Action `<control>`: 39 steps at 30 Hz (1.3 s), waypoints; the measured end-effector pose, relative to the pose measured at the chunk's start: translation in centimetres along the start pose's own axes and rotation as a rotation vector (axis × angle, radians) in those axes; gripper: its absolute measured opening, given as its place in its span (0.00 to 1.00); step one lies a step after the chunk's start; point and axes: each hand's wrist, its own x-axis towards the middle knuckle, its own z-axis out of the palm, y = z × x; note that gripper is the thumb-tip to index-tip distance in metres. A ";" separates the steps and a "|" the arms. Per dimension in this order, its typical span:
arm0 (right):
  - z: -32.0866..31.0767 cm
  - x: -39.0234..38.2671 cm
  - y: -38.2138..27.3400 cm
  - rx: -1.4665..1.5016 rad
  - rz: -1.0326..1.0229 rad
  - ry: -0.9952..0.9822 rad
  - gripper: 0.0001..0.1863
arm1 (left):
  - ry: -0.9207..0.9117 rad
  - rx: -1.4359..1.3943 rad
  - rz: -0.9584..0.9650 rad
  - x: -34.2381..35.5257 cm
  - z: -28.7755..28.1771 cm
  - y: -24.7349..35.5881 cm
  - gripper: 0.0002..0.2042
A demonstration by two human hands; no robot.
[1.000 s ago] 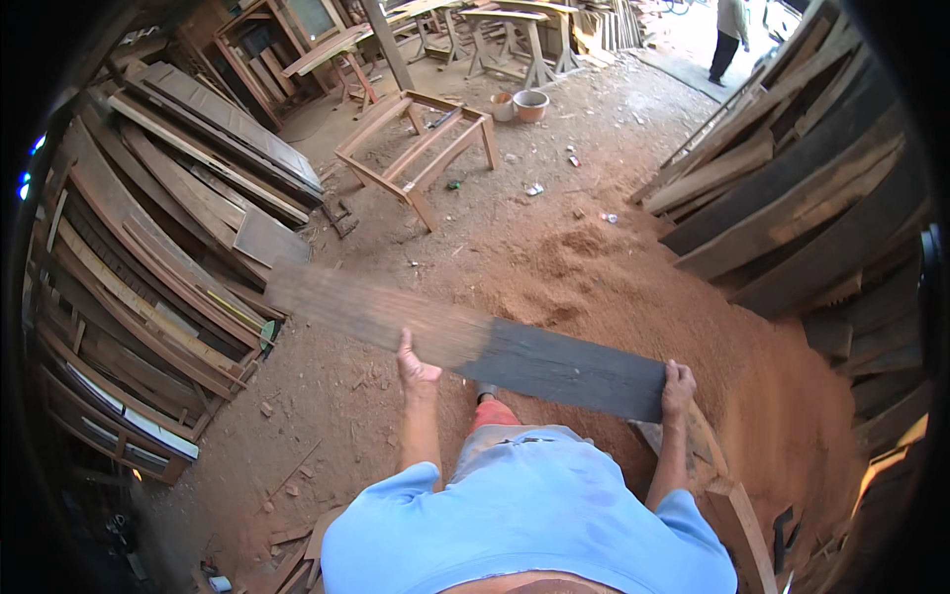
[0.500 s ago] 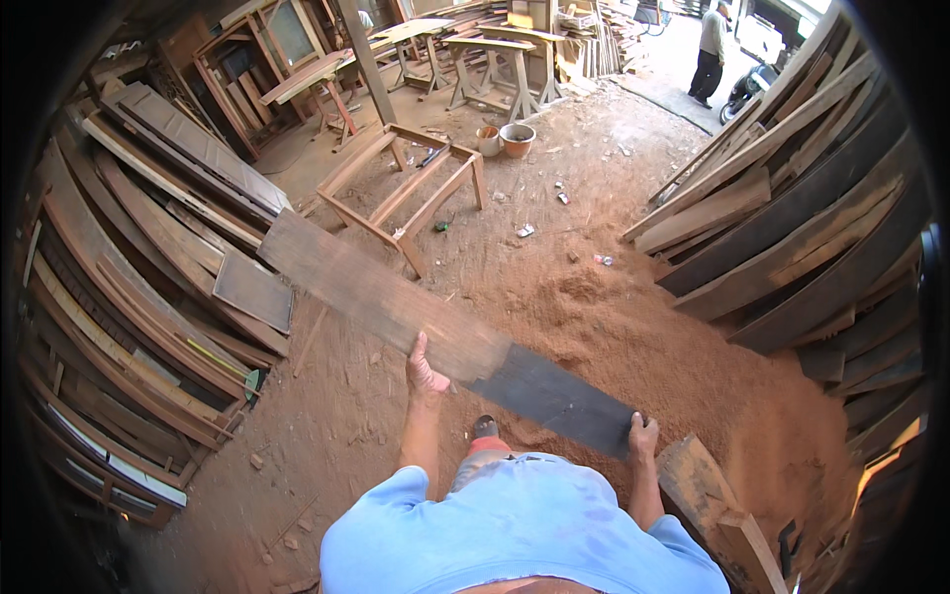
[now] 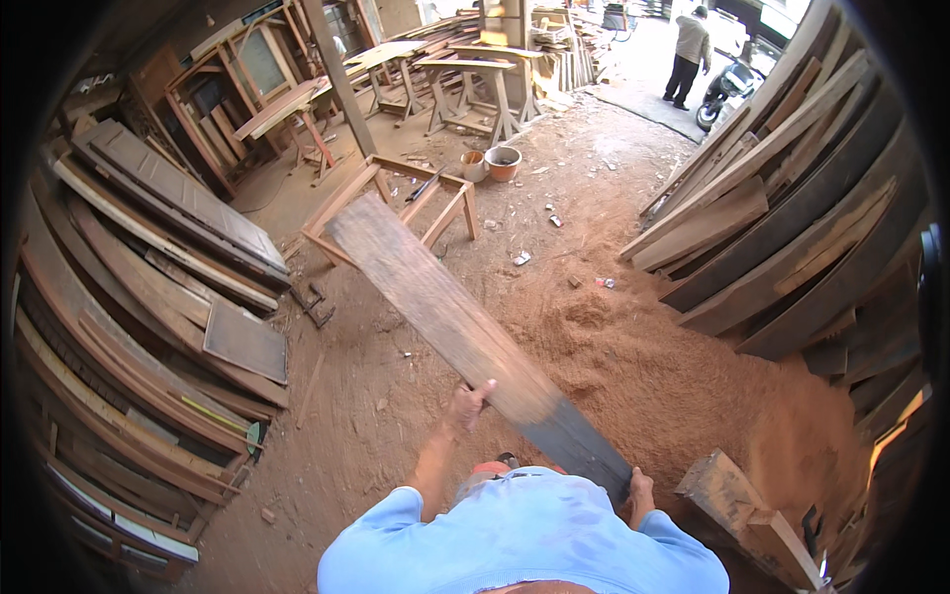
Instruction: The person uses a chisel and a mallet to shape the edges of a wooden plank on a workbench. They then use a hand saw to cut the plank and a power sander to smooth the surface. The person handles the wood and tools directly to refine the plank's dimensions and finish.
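A long wooden plank [image 3: 445,307], bare brown over most of its length and dark grey at the near end, is held up in front of me. It slants from the far left toward my right side. My left hand [image 3: 467,406] grips its left edge around the middle, thumb lying over the top face and the other fingers hidden beneath. Closed on the dark near end, my right hand [image 3: 640,490] holds the corner by its right edge. The far end of the plank overlaps my view of a low wooden frame [image 3: 450,213] standing on the ground.
Stacked boards and door panels [image 3: 188,198] line the left side. Dark planks [image 3: 792,247] lean along the right, beside heaped sawdust [image 3: 594,327]. A wooden block [image 3: 727,495] stands near my right arm. Farther off are two buckets [image 3: 503,163], sawhorses [image 3: 475,94], a person [image 3: 688,57] and a motorbike [image 3: 730,89].
The plank has swung clockwise, its far end moving right and now pointing more forward. My left hand has moved right and nearer; both hands keep hold. The distant person has raised an arm.
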 end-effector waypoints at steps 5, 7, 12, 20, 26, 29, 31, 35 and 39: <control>-1.4 2.0 2.8 0.061 0.012 0.195 0.33 | -0.193 0.427 -0.043 -0.2 4.4 1.9 0.24; -1.7 3.0 3.3 0.050 -0.025 0.173 0.32 | -0.172 0.449 -0.033 -0.4 5.6 2.4 0.23; -0.1 3.5 1.9 -0.287 -0.048 0.208 0.34 | -0.222 0.425 -0.064 0.9 4.7 3.7 0.27; 7.5 3.5 -9.6 -0.730 -0.196 -0.004 0.30 | -0.008 0.474 -0.098 6.9 -2.2 4.6 0.18; 15.8 11.3 -16.9 -1.012 -0.376 -0.082 0.22 | 0.008 0.384 0.000 16.0 -3.4 8.5 0.18; 20.1 16.5 -20.7 -1.610 -0.805 -0.202 0.17 | -0.005 0.644 -0.004 22.5 -2.5 12.9 0.20; 23.4 18.8 -24.3 -1.609 -0.793 -0.268 0.18 | -0.021 0.606 -0.056 26.5 -2.0 15.6 0.20; 29.8 18.5 -33.9 -1.314 -0.591 -0.250 0.21 | -0.008 0.661 0.077 33.9 -3.4 19.2 0.22; 34.6 14.2 -44.2 -0.549 -0.365 -0.197 0.29 | 0.162 0.559 0.126 38.9 -6.7 20.4 0.21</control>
